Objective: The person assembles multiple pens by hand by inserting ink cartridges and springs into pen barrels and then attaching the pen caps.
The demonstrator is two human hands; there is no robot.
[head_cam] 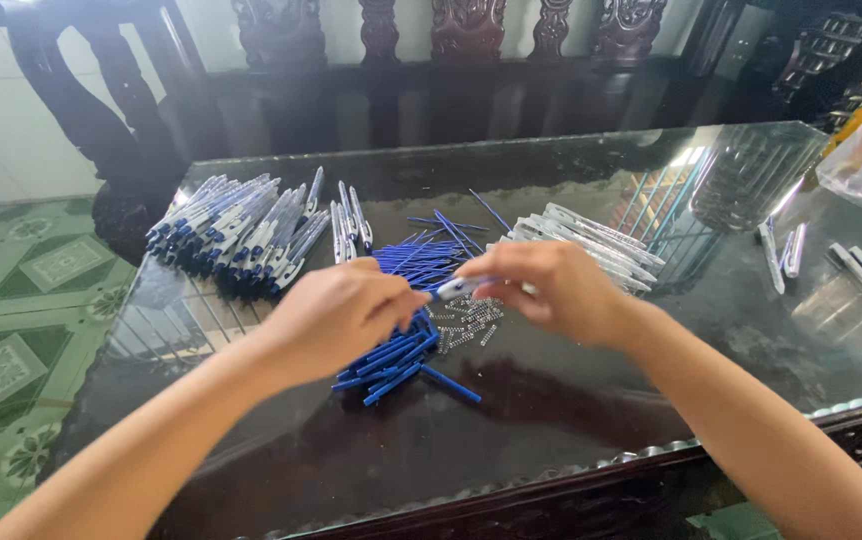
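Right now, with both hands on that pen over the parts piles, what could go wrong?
1. The small springs lie loose right under the hands; a brush by the right hand could scatter them.
2. The pen is pinched only at the fingertips of both hands, the left hand at its tip; a slip might drop it into the blue refills.
3. Some refills lie towards the near table edge and could roll off.

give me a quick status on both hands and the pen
Left hand and right hand pinch one white pen barrel between them. Blue refills and small springs underneath. Nothing blocking.
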